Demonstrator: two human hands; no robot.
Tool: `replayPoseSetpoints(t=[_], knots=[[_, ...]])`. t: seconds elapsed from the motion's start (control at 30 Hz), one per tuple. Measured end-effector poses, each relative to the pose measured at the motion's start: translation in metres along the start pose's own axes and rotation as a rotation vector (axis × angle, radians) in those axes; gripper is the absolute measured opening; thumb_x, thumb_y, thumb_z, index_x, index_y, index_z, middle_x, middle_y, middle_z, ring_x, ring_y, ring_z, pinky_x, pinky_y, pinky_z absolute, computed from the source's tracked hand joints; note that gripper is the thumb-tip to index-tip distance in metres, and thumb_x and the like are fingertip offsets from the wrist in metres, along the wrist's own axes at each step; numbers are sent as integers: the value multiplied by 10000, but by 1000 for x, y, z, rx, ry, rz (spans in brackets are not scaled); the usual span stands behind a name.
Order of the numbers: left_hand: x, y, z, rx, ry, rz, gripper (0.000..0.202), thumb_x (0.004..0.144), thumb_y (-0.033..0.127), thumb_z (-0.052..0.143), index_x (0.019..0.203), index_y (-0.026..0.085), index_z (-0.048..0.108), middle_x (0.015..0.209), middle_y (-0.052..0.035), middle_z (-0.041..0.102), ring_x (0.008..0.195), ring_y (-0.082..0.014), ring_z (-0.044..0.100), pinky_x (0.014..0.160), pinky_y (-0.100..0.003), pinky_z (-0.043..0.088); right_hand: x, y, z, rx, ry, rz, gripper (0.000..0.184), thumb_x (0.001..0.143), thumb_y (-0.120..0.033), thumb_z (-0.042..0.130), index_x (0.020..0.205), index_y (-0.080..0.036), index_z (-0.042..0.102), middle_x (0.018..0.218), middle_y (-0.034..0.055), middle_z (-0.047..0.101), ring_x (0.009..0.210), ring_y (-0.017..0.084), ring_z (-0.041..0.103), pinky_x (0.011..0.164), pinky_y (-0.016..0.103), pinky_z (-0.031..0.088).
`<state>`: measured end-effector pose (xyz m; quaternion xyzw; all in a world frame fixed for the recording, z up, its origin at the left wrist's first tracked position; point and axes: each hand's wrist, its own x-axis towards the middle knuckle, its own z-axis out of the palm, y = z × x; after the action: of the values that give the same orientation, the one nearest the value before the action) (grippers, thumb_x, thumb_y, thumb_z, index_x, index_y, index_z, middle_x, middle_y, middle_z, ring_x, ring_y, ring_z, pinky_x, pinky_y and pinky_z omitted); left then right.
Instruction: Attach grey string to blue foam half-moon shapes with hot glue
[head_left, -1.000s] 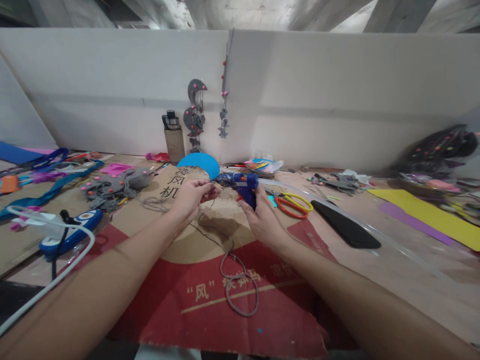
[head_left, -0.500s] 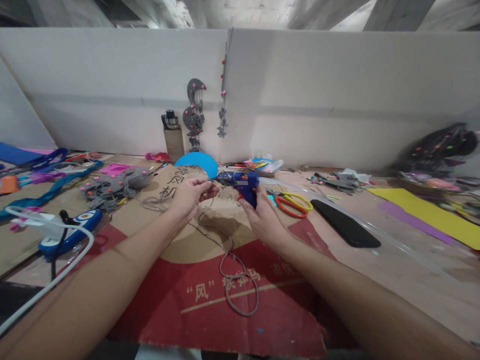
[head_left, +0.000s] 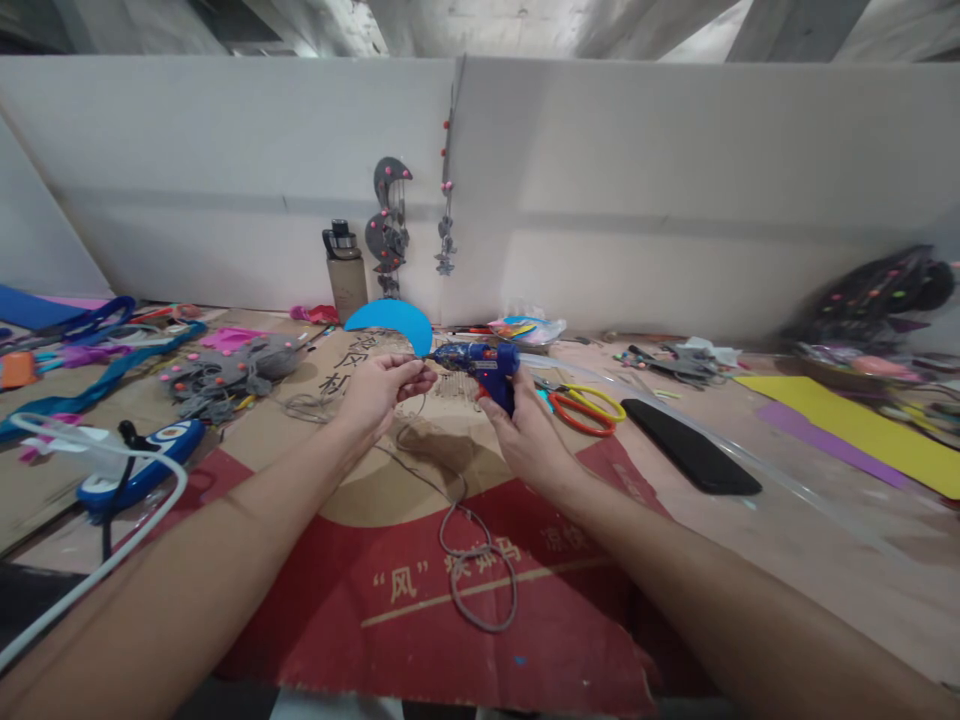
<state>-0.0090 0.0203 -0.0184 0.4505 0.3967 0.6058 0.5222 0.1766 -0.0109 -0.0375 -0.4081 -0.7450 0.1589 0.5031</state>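
My left hand [head_left: 386,392] is closed, pinching the blue crescent-shaped piece [head_left: 396,317] near its lower right tip. The crescent rises above my fingers, its curved back upward. My right hand [head_left: 531,435] is wrapped round the handle of a blue hot glue gun [head_left: 491,362]. The gun points left, and its nozzle is at the crescent's tip beside my left fingertips; whether they touch I cannot tell. A thin grey cord [head_left: 484,552] hangs or runs below my hands and lies in loops on the red and brown cardboard [head_left: 300,630].
Orange-and-yellow scissors [head_left: 589,410] and a black phone [head_left: 690,447] lie right of the gun. A bottle [head_left: 348,280] stands by the white partition [head_left: 637,160]. Grey felt pieces with pink beads [head_left: 232,375], a blue power strip [head_left: 142,465] and a white cable [head_left: 150,530] are on the left.
The blue crescent has tilted in my left hand, so its inner curve now shows and its left tip stands clearer. Both hands and the glue gun have barely moved.
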Motion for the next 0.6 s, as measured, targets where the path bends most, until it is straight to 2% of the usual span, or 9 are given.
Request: replayPoseSetpoints(t=[0.6], knots=[[-1,-5,1,37,-17,-11,146,654,215,709,691,98,629,712,-73,684,642,-122,642,675,-259,529,-1,-4,0,-1,-8,20,427,858,-303,446,1259,-161,409,1199,142,535,1112,262,502,1003,441,368]])
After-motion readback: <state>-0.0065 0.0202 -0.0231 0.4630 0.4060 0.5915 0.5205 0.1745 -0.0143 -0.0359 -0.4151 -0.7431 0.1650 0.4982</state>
